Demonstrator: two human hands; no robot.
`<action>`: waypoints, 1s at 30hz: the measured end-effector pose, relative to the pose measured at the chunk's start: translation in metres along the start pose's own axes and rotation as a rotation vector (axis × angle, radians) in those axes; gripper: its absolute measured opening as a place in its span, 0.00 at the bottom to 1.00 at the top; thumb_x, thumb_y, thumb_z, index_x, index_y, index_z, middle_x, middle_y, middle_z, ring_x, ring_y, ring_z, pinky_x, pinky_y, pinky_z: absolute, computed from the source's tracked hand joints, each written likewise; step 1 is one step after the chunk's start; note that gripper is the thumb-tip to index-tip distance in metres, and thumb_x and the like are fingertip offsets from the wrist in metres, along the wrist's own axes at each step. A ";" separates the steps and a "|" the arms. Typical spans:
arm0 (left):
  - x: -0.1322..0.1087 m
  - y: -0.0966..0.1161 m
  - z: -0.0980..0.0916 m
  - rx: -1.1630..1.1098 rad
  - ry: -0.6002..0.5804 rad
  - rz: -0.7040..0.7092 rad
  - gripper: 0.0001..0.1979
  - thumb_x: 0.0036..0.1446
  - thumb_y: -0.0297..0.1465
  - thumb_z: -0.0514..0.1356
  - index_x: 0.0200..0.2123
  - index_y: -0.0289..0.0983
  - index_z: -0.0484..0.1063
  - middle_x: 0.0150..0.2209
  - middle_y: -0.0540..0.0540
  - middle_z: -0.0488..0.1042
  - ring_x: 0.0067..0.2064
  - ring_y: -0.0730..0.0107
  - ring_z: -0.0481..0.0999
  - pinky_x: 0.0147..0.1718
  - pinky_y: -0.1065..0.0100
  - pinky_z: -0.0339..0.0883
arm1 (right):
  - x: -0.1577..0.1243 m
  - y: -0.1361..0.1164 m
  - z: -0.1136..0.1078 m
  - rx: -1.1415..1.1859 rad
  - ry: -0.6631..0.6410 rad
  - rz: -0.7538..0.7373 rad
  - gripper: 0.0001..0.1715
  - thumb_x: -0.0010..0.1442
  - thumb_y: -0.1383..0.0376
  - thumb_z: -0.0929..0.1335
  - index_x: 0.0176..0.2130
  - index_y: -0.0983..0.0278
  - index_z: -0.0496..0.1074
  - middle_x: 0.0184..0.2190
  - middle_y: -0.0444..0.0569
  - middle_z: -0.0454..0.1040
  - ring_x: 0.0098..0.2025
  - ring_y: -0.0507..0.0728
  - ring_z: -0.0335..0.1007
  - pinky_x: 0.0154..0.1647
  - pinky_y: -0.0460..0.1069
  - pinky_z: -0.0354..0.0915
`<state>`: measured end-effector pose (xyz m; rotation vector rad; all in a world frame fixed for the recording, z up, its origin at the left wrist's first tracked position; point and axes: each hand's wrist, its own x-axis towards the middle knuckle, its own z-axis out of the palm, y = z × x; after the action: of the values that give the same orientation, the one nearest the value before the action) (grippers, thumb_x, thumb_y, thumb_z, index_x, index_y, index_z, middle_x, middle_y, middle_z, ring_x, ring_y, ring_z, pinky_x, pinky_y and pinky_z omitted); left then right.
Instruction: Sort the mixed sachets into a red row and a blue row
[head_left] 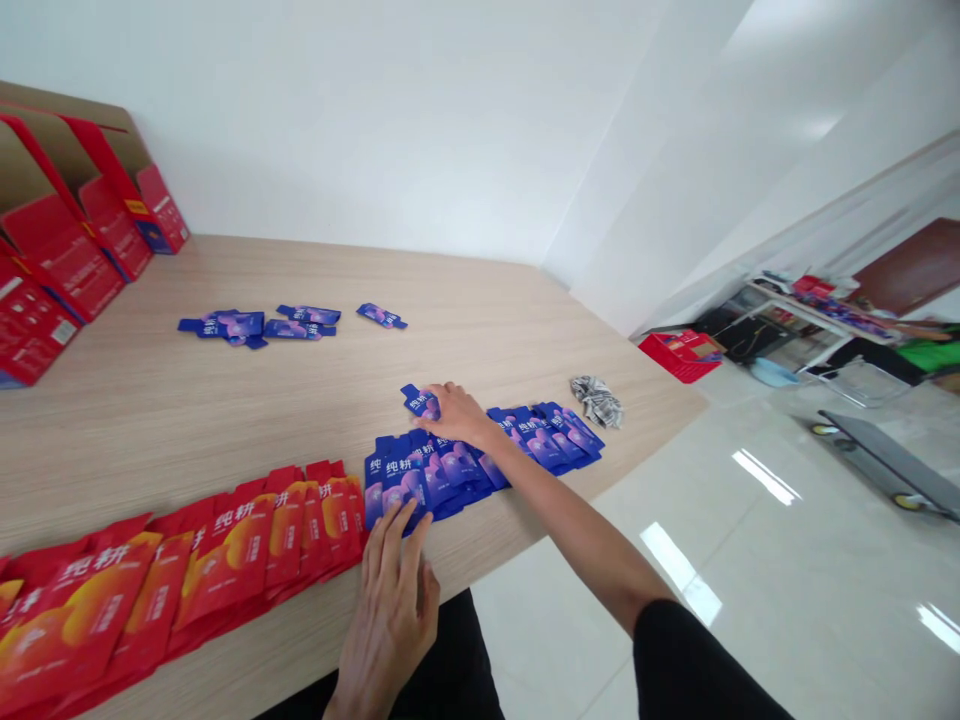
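My right hand (pixel 459 412) is closed on a blue pouch (pixel 420 400) with a tabbed top and pink print, just above a row of similar pouches. That row of overlapping blue pouches (pixel 457 465) lies along the front of the table, partly covered by my right forearm. At its left end my left hand (pixel 394 590) lies open, fingers stretched, their tips at the lowest edge of the end pouches. Left of it, overlapping red pouches (pixel 240 535) with orange fruit print continue the row to the left edge of view.
Several loose blue pouches (pixel 300 328) lie farther back on the wooden table (pixel 480 300). Open red cartons (pixel 67 230) stand at the back left. A crumpled grey bundle (pixel 598 400) rests near the right end. On the floor are a red crate (pixel 679 355) and a wheeled trolley (pixel 892 460).
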<state>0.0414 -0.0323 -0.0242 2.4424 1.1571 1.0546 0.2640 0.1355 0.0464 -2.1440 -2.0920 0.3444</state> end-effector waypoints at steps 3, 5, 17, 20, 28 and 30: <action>0.000 0.000 -0.002 0.004 0.012 0.019 0.26 0.69 0.22 0.52 0.68 0.38 0.63 0.67 0.35 0.67 0.72 0.48 0.63 0.66 0.43 0.66 | 0.015 -0.014 0.008 -0.038 -0.033 0.030 0.35 0.65 0.54 0.72 0.66 0.62 0.65 0.62 0.63 0.68 0.63 0.69 0.67 0.62 0.61 0.66; 0.001 0.000 -0.003 0.007 0.024 0.028 0.26 0.68 0.21 0.53 0.67 0.38 0.63 0.67 0.35 0.68 0.71 0.48 0.64 0.66 0.44 0.66 | 0.021 -0.016 0.008 -0.043 -0.041 0.036 0.33 0.64 0.57 0.72 0.64 0.64 0.66 0.61 0.63 0.68 0.63 0.69 0.68 0.61 0.60 0.67; 0.002 0.003 -0.006 -0.008 0.044 0.039 0.25 0.68 0.21 0.54 0.66 0.36 0.66 0.64 0.35 0.70 0.68 0.48 0.66 0.63 0.46 0.67 | -0.078 0.114 -0.053 0.078 0.486 0.187 0.28 0.62 0.56 0.73 0.59 0.61 0.74 0.48 0.55 0.74 0.51 0.64 0.75 0.62 0.59 0.67; 0.001 0.002 -0.005 -0.010 0.027 0.032 0.24 0.69 0.22 0.54 0.66 0.35 0.65 0.64 0.34 0.69 0.67 0.46 0.65 0.63 0.43 0.66 | -0.113 0.154 -0.043 0.032 0.393 0.291 0.26 0.59 0.56 0.74 0.55 0.62 0.77 0.44 0.55 0.75 0.49 0.65 0.75 0.59 0.59 0.69; 0.001 -0.001 -0.004 -0.019 0.040 0.033 0.24 0.69 0.23 0.53 0.67 0.37 0.64 0.64 0.34 0.69 0.67 0.45 0.66 0.63 0.43 0.66 | -0.125 0.179 -0.016 0.051 0.331 0.344 0.26 0.60 0.55 0.73 0.55 0.62 0.77 0.46 0.54 0.76 0.49 0.62 0.76 0.58 0.57 0.68; 0.001 -0.001 -0.004 -0.017 0.038 0.030 0.24 0.69 0.23 0.53 0.67 0.37 0.64 0.64 0.35 0.69 0.67 0.45 0.66 0.62 0.43 0.67 | -0.122 0.180 -0.015 0.032 0.340 0.356 0.26 0.60 0.55 0.73 0.56 0.63 0.77 0.46 0.55 0.76 0.50 0.63 0.76 0.59 0.57 0.68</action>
<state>0.0386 -0.0316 -0.0217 2.4439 1.1217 1.1190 0.4406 0.0086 0.0252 -2.3550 -1.5173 0.0376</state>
